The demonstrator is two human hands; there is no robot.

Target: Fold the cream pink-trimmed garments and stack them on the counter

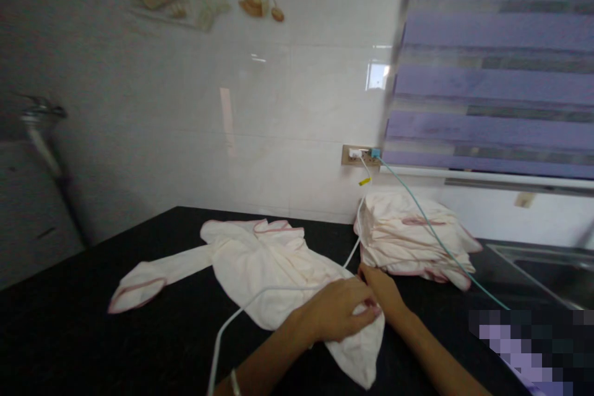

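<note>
A cream-white long-sleeved shirt (264,263) with pink edging lies spread on the black countertop (153,346). One sleeve stretches out to the left; the near end of the cloth hangs towards me on the right. My left hand (341,309) lies over that right part, fingers curled and pinching the cloth. Just beyond it, my right hand (383,291) is closed at the shirt's far right edge, its fingertips partly hidden behind the left hand. A white cable (273,289) runs across the shirt and down past my left forearm.
A stack of similar folded cream garments (413,235) stands at the back right against the wall. A green cable (431,229) drops across it from the wall socket (361,155). To the right is a metal sink (547,266); at far left, a wall tap (41,108).
</note>
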